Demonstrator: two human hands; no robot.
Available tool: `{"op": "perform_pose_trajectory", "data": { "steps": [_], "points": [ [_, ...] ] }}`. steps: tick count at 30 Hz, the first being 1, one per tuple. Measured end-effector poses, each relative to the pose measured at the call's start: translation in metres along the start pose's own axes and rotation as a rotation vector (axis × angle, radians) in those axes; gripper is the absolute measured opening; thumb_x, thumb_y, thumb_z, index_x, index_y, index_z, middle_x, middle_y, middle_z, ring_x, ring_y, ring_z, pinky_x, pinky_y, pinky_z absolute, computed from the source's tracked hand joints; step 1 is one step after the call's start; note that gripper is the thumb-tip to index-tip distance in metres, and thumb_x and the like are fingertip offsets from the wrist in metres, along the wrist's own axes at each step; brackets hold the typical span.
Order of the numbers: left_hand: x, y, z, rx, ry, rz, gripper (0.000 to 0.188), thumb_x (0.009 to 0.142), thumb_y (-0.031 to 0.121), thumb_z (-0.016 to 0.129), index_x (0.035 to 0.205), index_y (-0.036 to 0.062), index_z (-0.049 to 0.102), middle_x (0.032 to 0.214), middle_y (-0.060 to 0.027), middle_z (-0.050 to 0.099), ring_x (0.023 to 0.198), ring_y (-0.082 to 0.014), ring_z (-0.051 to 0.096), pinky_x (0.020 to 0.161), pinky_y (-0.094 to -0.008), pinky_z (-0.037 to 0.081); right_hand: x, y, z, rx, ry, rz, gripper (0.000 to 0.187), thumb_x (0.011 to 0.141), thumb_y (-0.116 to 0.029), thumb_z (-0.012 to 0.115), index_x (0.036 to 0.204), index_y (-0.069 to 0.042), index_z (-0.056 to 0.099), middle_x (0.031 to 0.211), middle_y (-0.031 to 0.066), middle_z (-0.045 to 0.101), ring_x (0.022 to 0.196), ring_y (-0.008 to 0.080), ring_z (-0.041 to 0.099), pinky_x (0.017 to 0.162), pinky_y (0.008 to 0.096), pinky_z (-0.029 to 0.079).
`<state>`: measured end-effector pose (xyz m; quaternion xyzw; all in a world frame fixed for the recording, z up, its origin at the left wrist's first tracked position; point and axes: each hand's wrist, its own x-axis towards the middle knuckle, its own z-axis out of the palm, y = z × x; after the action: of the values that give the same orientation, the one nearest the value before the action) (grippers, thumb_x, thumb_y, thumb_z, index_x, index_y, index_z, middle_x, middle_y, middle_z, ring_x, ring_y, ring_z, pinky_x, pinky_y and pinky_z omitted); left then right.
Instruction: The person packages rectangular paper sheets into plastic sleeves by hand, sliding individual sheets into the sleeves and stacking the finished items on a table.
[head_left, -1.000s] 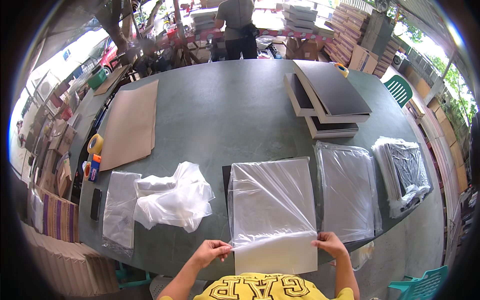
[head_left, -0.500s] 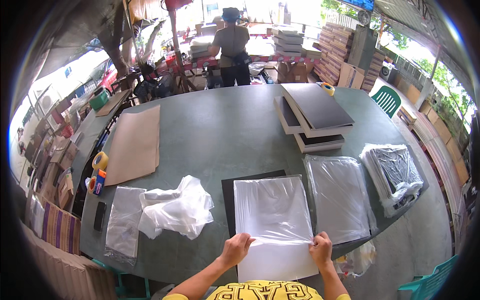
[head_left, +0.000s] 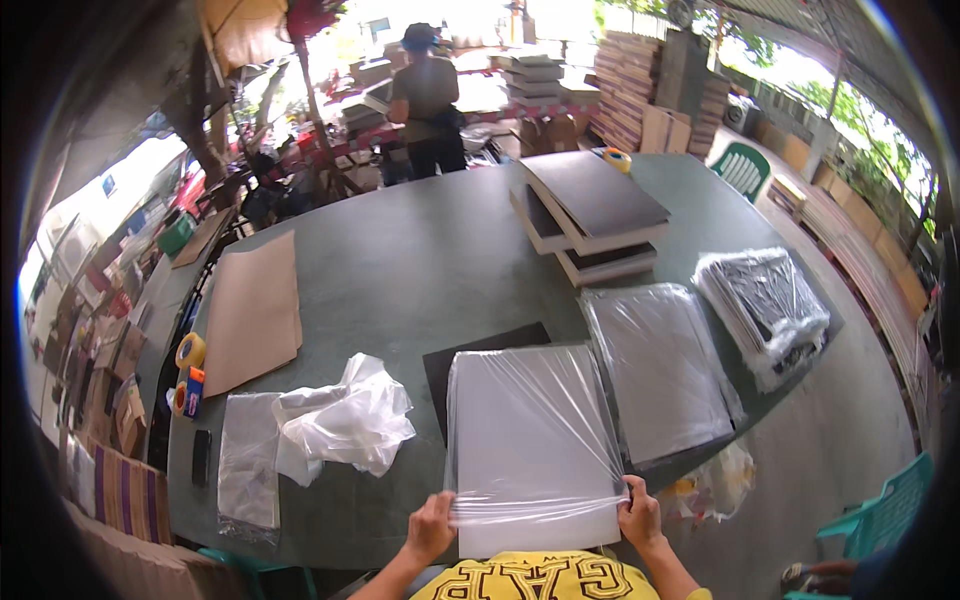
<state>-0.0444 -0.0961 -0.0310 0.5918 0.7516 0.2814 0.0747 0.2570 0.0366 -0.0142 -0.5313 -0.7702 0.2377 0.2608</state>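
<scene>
A white rectangular board (head_left: 535,538) lies in front of me, most of it inside a clear plastic bag (head_left: 530,420). My left hand (head_left: 432,526) is closed on the bag's left edge near its mouth. On the opposite edge, my right hand (head_left: 640,512) pinches the plastic. The film stretches in tight creases between both hands, leaving a strip of board bare nearest my body. A black sheet (head_left: 436,372) shows from under the bagged board at its upper left. Just to the right lies a flat pack wrapped in clear plastic (head_left: 660,375).
Left on the green table (head_left: 400,260) are brown paper sheets (head_left: 255,305), tape rolls (head_left: 190,350), a flat plastic pack (head_left: 248,460) and crumpled plastic (head_left: 350,415). Dark-topped boards (head_left: 600,195) are stacked far right, near a plastic-wrapped bundle (head_left: 765,305). A person (head_left: 428,100) stands beyond.
Both hands have drawn the bag's mouth toward my body, covering more of the white board. My left hand has also shifted left. The head view has shifted and tilted slightly.
</scene>
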Motion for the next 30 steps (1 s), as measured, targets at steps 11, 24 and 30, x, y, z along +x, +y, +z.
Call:
{"op": "perform_pose_trajectory", "data": {
  "steps": [11,24,30],
  "points": [
    [-0.067,0.031,-0.026,-0.442,-0.161,-0.414,0.01,0.07,-0.003,0.045,0.071,0.0008,0.054,0.058,-0.0064,0.055,0.049,-0.0076,0.049,0.045,-0.0245,0.04,-0.055,-0.02,-0.045,-0.133,-0.11,-0.123,0.028,0.062,-0.02,0.066,0.085,-0.008,0.054,0.093,0.0104,0.052,0.095,0.0262,0.048,0.077,0.0372,0.039],
    [0.042,0.116,-0.053,-1.469,-0.524,-0.073,0.017,0.073,-0.013,0.041,0.081,-0.0051,0.054,0.086,-0.012,0.058,0.075,-0.0162,0.058,0.065,-0.0246,0.048,0.039,-0.045,-0.028,-0.014,0.045,-0.515,0.033,0.067,0.004,0.046,0.098,0.003,0.054,0.097,0.0188,0.057,0.09,0.0302,0.056,0.082,0.0345,0.045],
    [0.046,0.124,-0.014,-1.125,-0.66,-0.039,0.011,0.077,-0.006,0.048,0.081,-0.0016,0.057,0.082,-0.0055,0.06,0.073,-0.0107,0.057,0.065,-0.0218,0.046,0.071,0.05,-0.051,0.535,0.714,0.392,0.009,0.077,-0.006,0.056,0.086,-0.003,0.055,0.083,0.0113,0.059,0.067,0.0196,0.056,0.048,0.0292,0.041]
  ]
}}
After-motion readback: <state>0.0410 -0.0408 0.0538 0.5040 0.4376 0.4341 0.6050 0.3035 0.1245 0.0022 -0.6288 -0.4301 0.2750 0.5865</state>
